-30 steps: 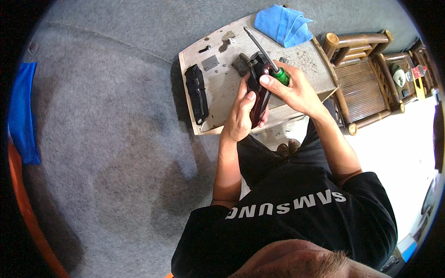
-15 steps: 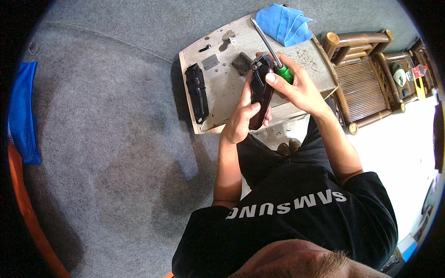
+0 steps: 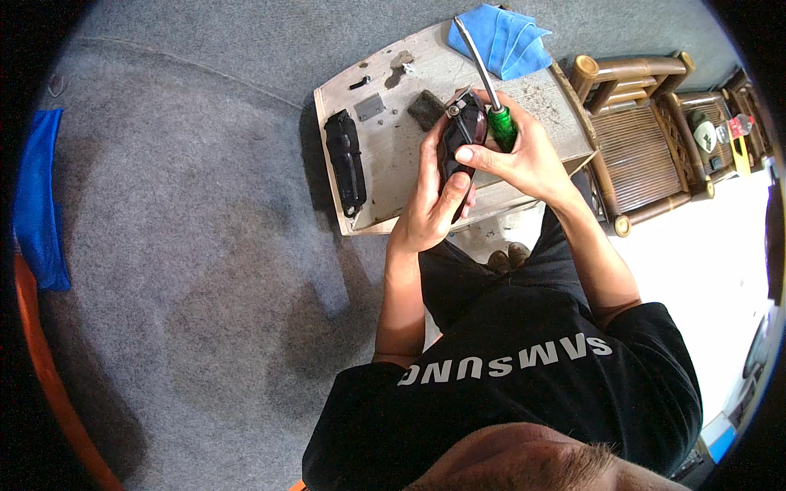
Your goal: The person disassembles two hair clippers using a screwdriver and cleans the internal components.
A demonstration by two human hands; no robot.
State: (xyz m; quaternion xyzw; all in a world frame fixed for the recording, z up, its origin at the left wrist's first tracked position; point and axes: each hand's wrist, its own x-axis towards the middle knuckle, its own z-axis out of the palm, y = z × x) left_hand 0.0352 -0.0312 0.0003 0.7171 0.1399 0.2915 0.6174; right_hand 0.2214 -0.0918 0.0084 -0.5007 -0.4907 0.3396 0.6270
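A dark hair clipper (image 3: 463,141) is held over the table, its metal-fitted end pointing away from me. My left hand (image 3: 427,206) is closed around its lower body, thumb lying on top. My right hand (image 3: 528,164) is closed on a screwdriver (image 3: 502,129) with a green handle, whose long metal shaft points up and away. The right thumb also presses on the clipper's face; the fingers beneath are partly hidden. Beyond the clipper sits a dark, worn block (image 3: 426,111). Left of it lie a flat grey metal plate (image 3: 369,107) and a few tiny screw-like bits.
The pale wooden table (image 3: 389,184) carries a long black clipper-like piece (image 3: 347,164) at its left edge, a small black part (image 3: 360,83) and a folded blue cloth (image 3: 501,47) at the far side. Bamboo chairs (image 3: 643,147) stand to the right.
The clipper has turned a little in my hands, and my left thumb has moved further up its body. The screwdriver has shifted slightly, its tip now further away. I still hold both.
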